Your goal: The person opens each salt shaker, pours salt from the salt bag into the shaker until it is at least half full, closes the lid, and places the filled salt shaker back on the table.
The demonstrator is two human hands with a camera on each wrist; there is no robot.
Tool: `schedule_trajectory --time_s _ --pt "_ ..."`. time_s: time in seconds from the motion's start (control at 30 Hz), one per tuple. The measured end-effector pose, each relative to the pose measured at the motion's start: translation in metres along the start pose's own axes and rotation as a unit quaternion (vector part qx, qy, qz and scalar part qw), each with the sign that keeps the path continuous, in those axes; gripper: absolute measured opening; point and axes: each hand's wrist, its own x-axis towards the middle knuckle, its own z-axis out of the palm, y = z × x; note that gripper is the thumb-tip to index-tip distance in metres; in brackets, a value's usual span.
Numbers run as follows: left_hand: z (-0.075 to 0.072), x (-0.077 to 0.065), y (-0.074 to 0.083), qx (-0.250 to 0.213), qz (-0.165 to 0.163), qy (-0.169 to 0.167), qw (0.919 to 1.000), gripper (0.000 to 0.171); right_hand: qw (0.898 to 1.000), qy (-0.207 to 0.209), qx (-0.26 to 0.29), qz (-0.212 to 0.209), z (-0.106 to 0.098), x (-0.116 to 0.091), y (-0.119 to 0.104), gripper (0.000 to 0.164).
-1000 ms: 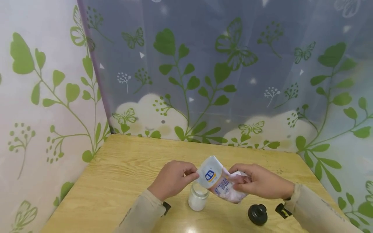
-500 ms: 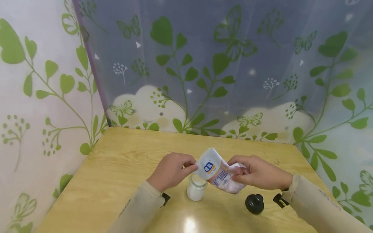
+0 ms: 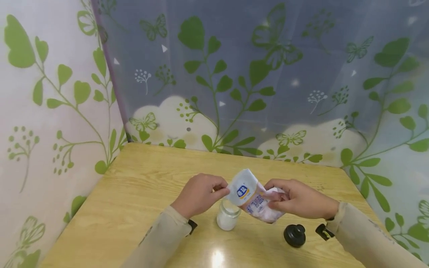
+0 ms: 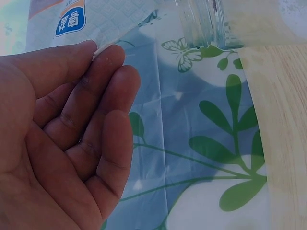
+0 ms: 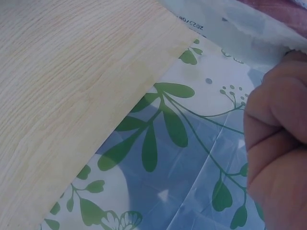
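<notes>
A white and pale-pink salt bag (image 3: pixel 248 195) is held tilted above the table, its blue logo end toward my left hand. My left hand (image 3: pixel 203 194) pinches the corner of the bag between thumb and index finger; the left wrist view shows the bag corner (image 4: pixel 103 24) at those fingertips. My right hand (image 3: pixel 298 198) grips the bag's fuller, crumpled end, with the thumb across its front. Under the bag's left corner stands an open glass jar (image 3: pixel 228 219) with white contents. Only a strip of the bag (image 5: pixel 225 28) shows beside the curled right fingers in the right wrist view.
A black knobbed lid (image 3: pixel 295 235) lies on the wooden table (image 3: pixel 151 178) to the right of the jar, near my right wrist. Patterned cloth walls (image 3: pixel 234 93) with green leaves and butterflies enclose the table at the back and sides.
The head view has tilted and shifted slightly. Both hands keep their hold on the salt bag, and the jar and lid stay where they were.
</notes>
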Motion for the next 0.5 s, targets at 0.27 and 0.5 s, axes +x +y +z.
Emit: schedule_trajectory --time_s 0.27,0.5 --pt "0.0008 0.0006 0.0025 -0.007 0.003 -0.005 1.0000 0.011 1.000 -0.008 0.012 0.013 -0.0027 -0.0003 0.0010 0.028" --pt "0.0004 0.0010 0.0020 0.002 0.007 -0.001 1.0000 0.010 1.000 -0.009 0.006 0.008 -0.0022 0.0001 0.0016 0.027"
